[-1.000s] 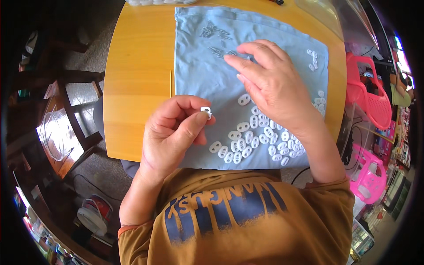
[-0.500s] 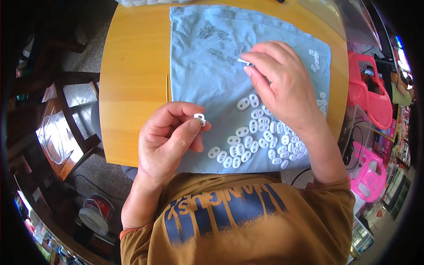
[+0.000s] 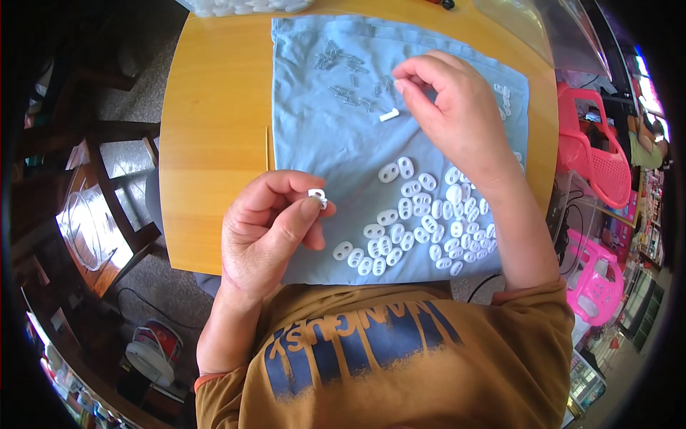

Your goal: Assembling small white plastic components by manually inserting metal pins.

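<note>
At nine o'clock, pinches white piece [image 3: 323,199] in left hand [image 3: 268,227] over cloth [image 3: 314,136] edge; at one, holds right hand [image 3: 454,109] beside springs [image 3: 329,58], cannot tell whether gripping; leaves room between.

White piece [image 3: 316,191] (holed) — pinched, white peg [image 3: 389,114] aslant, springs [image 3: 329,58] scattered

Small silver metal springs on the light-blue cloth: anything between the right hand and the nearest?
Nothing visible: the right hand is just beside the nearest spring, and the short white plastic stick lies clear of that gap.
</note>
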{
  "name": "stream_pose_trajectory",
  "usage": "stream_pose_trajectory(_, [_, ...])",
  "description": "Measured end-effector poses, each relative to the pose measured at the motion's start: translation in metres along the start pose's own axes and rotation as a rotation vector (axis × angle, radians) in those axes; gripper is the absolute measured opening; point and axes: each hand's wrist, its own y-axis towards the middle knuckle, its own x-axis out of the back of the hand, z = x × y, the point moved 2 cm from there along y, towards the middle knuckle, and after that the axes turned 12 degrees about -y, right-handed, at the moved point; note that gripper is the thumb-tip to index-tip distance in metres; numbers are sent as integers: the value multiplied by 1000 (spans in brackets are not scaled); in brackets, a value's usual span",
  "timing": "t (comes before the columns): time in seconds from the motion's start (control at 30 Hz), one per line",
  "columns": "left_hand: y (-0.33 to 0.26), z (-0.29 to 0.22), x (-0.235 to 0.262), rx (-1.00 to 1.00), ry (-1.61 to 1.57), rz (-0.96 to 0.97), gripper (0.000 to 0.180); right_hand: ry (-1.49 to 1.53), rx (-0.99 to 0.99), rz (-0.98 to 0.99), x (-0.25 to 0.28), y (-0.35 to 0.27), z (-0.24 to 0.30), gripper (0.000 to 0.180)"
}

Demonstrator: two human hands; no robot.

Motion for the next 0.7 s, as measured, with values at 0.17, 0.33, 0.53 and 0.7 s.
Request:
stream_pose_trajectory(0.17, [0, 0, 0, -6, -14, -2, 14, -23, -12, 24, -3, 8, 1, 8])
stream_pose_trajectory(0.33, [1, -1, 0, 5, -27, 11, 13, -92, -77, 114, -4, 12, 1, 15])
stream_pose_trajectory(0.53, [1, -2, 0, 10, -40, 12, 13, -29, -292, 367, -3, 21, -1, 19])
stream_pose_trajectory(0.7, [1, -3, 1, 8, -51, 23, 13, 25, -288, 404, -5, 26, -8, 16])
